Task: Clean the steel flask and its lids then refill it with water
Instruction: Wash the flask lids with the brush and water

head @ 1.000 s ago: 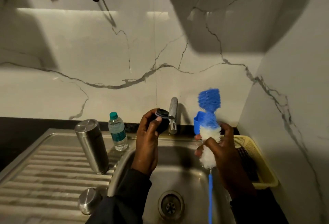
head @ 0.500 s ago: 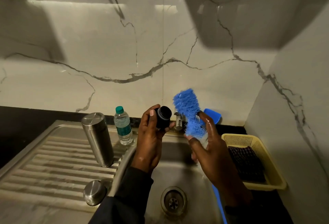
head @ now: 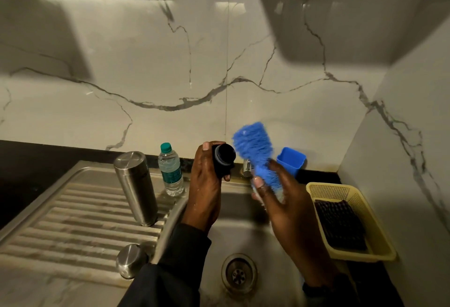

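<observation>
My left hand (head: 205, 185) grips a small black inner lid (head: 222, 159) above the sink's back edge, its end turned toward the brush. In my right hand (head: 287, 211) is a blue and white bottle brush (head: 255, 152), held around its lower bristles; its blue head leans left and touches or nearly touches the lid. The steel flask (head: 136, 187) stands bottom-up on the ribbed drainboard (head: 73, 221). A round steel outer lid (head: 130, 260) lies at the drainboard's front edge.
A small plastic water bottle (head: 170, 170) stands behind the flask. The tap (head: 247, 167) is mostly hidden by the brush. A blue holder (head: 291, 161) hangs at the wall. A yellow basket (head: 365, 211) with a dark cloth sits right of the sink basin (head: 241, 275).
The brush swung from upright over the tap to leaning left against the black lid. My right hand followed it left, and the lid's end turned toward the brush.
</observation>
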Demonstrator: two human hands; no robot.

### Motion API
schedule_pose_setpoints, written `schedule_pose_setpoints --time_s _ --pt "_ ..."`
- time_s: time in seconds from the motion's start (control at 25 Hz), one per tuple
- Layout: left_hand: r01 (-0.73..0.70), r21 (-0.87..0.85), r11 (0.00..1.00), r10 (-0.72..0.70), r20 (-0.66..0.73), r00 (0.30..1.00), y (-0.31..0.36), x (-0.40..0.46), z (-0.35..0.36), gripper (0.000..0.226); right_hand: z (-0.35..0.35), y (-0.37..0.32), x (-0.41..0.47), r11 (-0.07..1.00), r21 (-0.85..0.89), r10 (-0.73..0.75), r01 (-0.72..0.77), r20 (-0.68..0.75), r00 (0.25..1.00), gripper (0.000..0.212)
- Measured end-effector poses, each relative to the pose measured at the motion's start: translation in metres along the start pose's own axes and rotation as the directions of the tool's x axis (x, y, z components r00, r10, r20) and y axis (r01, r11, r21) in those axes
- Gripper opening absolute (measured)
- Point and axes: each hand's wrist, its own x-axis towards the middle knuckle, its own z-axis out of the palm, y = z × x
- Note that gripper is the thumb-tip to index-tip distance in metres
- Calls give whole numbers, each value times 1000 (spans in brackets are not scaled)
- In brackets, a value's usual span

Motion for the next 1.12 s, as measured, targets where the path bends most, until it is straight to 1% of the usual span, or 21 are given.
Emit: schedule_pose_setpoints --time_s 0.04,0.08,0.16,0.24,0.28,0.32,0.36,0.4,0.44,0.52,0.6,0.72,0.84,0.88,0.96,1.04,1.08,1.12 --pt "-26 30 999 25 18 1000 2 -1 1 40 3 -2 0 995 -80 -57 56 -10 998 43" --pt "-38 32 999 37 29 999 4 -1 3 39 4 -2 1 988 -143 -71 66 -35 997 45" --pt "-43 25 999 43 12 999 5 0 3 36 2 0 6 984 -180 -30 9 -113 993 43" --pt "-38 47 998 38 -6 999 7 3 4 34 -4 -4 7 999 -52 2 -8 -115 993 37" --pt "-31 48 998 31 0 1000 9 3 6 38 -5 -10 6 1000 21 15 -13 -77 997 36" --pt "-22 52 998 21 21 1000 13 4 8 43 -4 -16 5 997 75 30 -28 -25 999 39" --pt "-21 62 998 17 52 999 18 6 10 45 -2 -19 5 995 89 41 -42 13 999 46" --pt "-29 79 996 23 78 997 23 10 12 44 0 -18 8 997 60 53 -54 29 998 52" --pt "-44 94 995 35 89 995 27 16 14 41 0 -15 11 997 23 67 -68 23 997 56" --pt "-61 112 992 54 66 996 38 28 17 39 -8 -13 21 996 -13 83 -83 -30 996 52" --pt "-70 95 993 66 42 997 49 34 23 42 -20 -21 28 997 65 55 -51 -61 997 42" --pt "-67 11 998 67 -5 998 62 26 34 38 -33 -50 32 980 199 13 3 -78 997 50" --pt "-44 -1 999 44 -5 999 68 17 37 36 -31 -64 28 966 252 -23 50 -109 994 51" --pt "-20 -13 1000 20 -16 1000 68 17 36 36 -27 -64 24 974 222 -22 46 -108 994 53" --pt "10 -18 1000 -11 -44 999 66 16 32 36 -19 -57 16 996 74 -46 51 -72 996 53" --pt "37 -36 999 -39 -69 997 62 15 29 37 -15 -46 14 995 -57 -87 82 -96 992 51" --pt "49 -43 998 -53 -76 996 60 14 28 38 -16 -43 15 995 -72 -82 73 -132 988 50" --pt "54 -34 998 -57 -73 996 60 13 28 39 -16 -44 16 997 -45 -69 63 -147 987 49"
